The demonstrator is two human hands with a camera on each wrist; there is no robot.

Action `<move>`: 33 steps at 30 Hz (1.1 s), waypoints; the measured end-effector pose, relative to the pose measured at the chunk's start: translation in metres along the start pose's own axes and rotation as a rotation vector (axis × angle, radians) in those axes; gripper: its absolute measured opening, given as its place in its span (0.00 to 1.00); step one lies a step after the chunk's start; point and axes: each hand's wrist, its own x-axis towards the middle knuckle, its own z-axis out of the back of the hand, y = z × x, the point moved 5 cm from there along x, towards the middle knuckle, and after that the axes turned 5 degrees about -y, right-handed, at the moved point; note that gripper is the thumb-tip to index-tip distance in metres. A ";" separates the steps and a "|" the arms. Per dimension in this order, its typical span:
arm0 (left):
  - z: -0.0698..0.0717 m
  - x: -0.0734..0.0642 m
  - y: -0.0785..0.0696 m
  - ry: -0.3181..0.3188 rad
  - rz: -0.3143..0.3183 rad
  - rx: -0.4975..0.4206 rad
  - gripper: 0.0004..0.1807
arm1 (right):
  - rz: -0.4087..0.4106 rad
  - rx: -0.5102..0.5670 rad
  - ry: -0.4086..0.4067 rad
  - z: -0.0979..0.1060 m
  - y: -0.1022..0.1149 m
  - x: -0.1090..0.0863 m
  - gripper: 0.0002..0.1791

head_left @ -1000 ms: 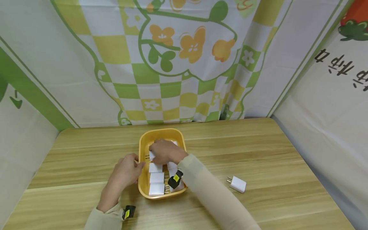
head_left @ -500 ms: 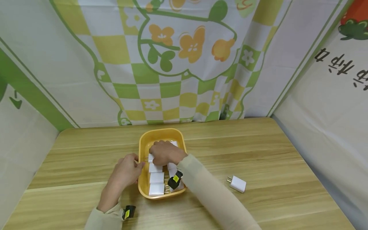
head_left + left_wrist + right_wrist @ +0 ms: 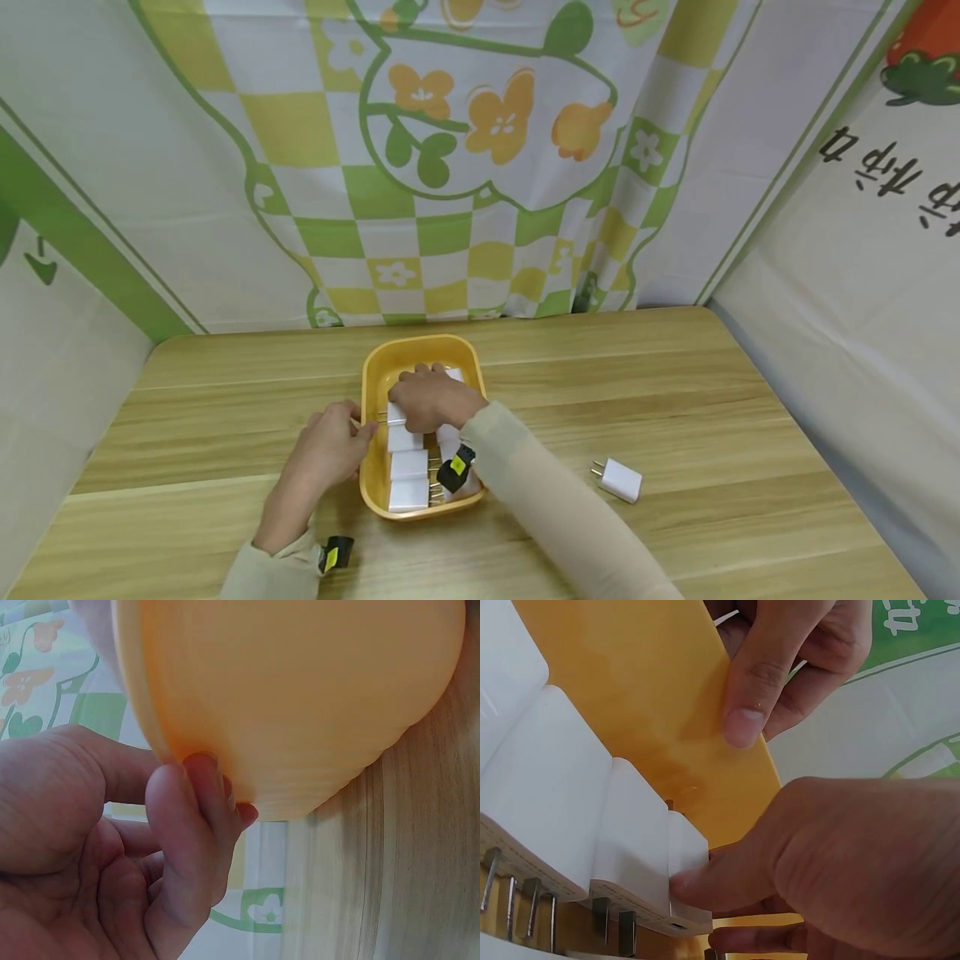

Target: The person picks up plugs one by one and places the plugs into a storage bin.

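Observation:
A yellow plastic bin [image 3: 382, 367] stands on the table, with white USB charger plugs [image 3: 408, 464] lined up inside it. My left hand [image 3: 328, 442] pinches the bin's left rim; the thumb lies over the edge and the fingers touch the outer wall [image 3: 300, 712]. Inside the bin, my right hand [image 3: 437, 400] holds one white charger [image 3: 688, 841] at the far end of the left row. Its thumb [image 3: 694, 889] presses on that charger, whose prongs point left in the head view. My right hand and wrist partly hide the right row of chargers.
Another white charger [image 3: 621, 481] lies alone on the wooden table [image 3: 675, 400], right of the bin, prongs facing left. A patterned green and yellow curtain [image 3: 420, 233] hangs behind the table's back edge. Dark wrist cameras [image 3: 456, 468] sit on both sleeves.
The charger in my right hand has shifted slightly toward the near end, up against the row. My left hand stays on the rim; the bin and the loose charger have not moved.

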 end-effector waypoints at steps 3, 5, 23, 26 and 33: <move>-0.001 0.000 0.001 0.001 0.010 -0.002 0.15 | -0.010 0.018 0.003 0.001 -0.002 -0.002 0.23; -0.001 0.000 0.001 0.003 0.016 -0.002 0.15 | -0.018 0.045 0.002 0.003 -0.004 -0.004 0.26; -0.001 -0.001 -0.001 -0.001 0.014 -0.016 0.16 | 0.042 0.186 -0.220 0.030 -0.029 -0.072 0.24; -0.001 -0.001 -0.001 -0.004 0.012 -0.015 0.15 | 0.039 0.196 -0.263 0.030 -0.039 -0.091 0.23; 0.000 -0.002 -0.001 -0.001 0.010 -0.015 0.15 | 0.012 0.268 -0.315 0.017 -0.063 -0.129 0.23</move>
